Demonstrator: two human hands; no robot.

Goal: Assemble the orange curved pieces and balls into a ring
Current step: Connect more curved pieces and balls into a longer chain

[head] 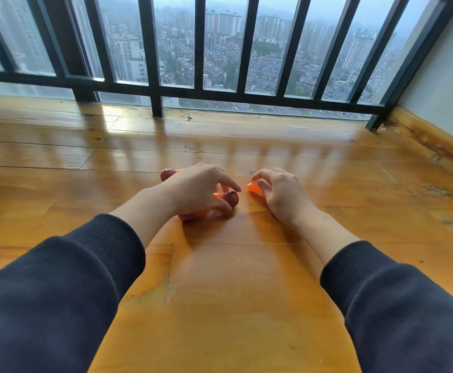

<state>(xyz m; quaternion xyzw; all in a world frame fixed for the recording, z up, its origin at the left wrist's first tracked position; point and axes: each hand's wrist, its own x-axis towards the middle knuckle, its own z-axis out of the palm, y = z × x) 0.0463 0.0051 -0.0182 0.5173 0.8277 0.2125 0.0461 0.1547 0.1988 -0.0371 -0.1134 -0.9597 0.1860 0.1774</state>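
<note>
Now right grip [279, 193] pinching orange piece [255, 189].

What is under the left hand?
Under the left hand: three brown balls and bits of orange curved pieces on the wooden floor. Their joints are covered.

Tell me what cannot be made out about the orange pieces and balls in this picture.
- Head view: most of the left assembly lies under the left hand; the piece count and joints are hidden.
- Three balls show; others may be covered.
- The right piece is mostly hidden by the right hand; its length and curve are unclear.
</note>
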